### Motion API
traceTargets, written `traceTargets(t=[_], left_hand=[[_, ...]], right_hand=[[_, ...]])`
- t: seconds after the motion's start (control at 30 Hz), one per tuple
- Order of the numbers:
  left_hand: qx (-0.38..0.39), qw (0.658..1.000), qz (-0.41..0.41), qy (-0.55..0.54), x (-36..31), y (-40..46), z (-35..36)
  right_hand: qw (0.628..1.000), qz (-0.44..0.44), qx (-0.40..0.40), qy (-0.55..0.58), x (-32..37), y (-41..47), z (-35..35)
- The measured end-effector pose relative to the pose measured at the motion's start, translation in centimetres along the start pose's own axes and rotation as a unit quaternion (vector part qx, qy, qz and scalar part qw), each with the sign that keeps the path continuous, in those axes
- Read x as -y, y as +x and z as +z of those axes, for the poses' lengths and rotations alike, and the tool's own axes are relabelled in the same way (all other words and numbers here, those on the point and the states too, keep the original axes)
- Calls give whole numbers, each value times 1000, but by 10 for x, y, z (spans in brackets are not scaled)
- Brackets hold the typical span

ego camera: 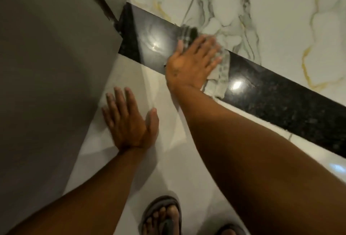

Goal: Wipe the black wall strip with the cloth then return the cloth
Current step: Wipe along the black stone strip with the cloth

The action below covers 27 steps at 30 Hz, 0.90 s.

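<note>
Two hands, left (129, 122) and right (189, 64); one cloth (220, 77); one black strip (271, 100); two sandalled feet (162, 216).

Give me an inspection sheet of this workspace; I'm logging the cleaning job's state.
Surface: pale glossy wall tile below the strip, veined marble tile above.
Job's things: black wall strip, shiny with glare spots; cloth pressed flat on it.
Clutter: nothing seen.
Hands: right hand flat on the cloth; left hand open, braced on the pale tile.
Cables: nothing seen.
Surroundings: grey panel at left; sandalled feet below.
</note>
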<state>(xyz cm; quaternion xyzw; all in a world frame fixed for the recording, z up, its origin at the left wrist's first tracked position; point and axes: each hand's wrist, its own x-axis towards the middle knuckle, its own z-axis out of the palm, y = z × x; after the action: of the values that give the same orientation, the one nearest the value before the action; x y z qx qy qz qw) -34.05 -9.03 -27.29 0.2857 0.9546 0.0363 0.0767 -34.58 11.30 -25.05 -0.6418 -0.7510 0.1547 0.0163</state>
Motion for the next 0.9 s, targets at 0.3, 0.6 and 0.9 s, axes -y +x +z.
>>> traceTargets(t=[0.3, 0.6, 0.9], left_hand=[[27, 997, 73, 15, 8, -1, -5], [-7, 990, 124, 70, 42, 11, -12], [49, 969, 239, 50, 14, 10, -12]], right_hand=[[965, -237, 50, -101, -124, -9, -31], [976, -205, 64, -26, 66, -12, 14], [860, -490, 110, -93, 0, 17, 2]])
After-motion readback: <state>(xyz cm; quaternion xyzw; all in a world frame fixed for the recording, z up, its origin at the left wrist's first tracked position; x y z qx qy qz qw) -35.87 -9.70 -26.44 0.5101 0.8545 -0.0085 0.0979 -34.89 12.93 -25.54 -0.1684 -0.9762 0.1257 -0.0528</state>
